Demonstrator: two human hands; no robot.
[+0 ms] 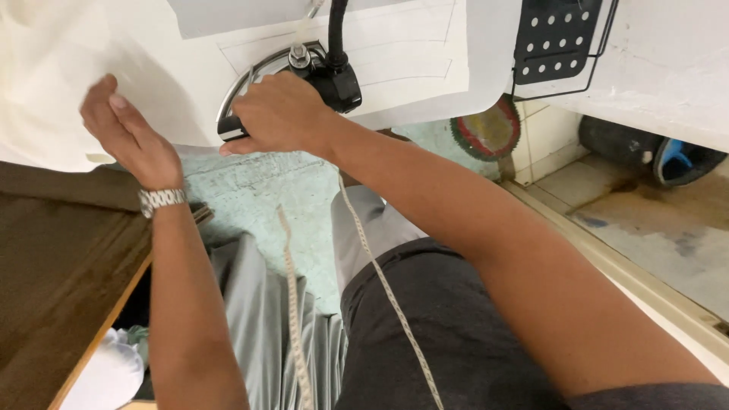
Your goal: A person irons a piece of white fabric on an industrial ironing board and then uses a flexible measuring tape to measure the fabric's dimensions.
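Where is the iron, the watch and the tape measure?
iron (338,80), head view, on its black back end beside the right hand (281,114).
watch (161,198), head view, on the metal band at the left wrist.
tape measure (387,288), head view, on the strip crossing the dark shirt.

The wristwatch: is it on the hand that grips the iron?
No, the wristwatch sits on the left hand, which rests on the white cloth; the right hand grips the iron.

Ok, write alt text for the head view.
The right hand grips the handle of a steam iron on pale fabric, while the left hand, with a metal wristwatch, lies flat on the cloth. A measuring tape hangs down over the person's front.
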